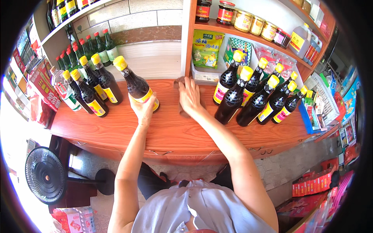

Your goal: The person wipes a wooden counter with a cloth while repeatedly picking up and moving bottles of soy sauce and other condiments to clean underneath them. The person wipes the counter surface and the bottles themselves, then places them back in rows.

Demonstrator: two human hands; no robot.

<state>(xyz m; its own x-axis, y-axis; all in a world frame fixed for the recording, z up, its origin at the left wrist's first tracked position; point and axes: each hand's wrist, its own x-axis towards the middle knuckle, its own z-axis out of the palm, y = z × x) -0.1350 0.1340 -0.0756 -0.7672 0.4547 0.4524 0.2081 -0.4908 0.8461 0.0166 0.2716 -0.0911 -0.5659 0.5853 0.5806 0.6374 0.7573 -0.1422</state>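
Note:
My left hand (142, 107) is wrapped around the lower part of a dark glass sauce bottle (135, 83) with a yellow cap and a yellow label. The bottle leans slightly in this view, and I cannot tell whether its base touches the wooden counter (166, 131). Flat on a brown cloth (183, 107), my right hand (189, 93) presses near the upright shelf divider (186, 38). Left of the held bottle stand several matching yellow-capped bottles (107, 78). A larger group of the same bottles (258, 102) stands to the right of the cloth.
Green bottles with red caps (102, 48) line the back left, beside a clear plastic jug (65, 90). Jars (243, 21) fill a shelf above a yellow-green seasoning bag (207, 49) in a plastic bin (205, 76). A blue tray of packets (311, 116) sits far right. A black fan (46, 174) stands lower left.

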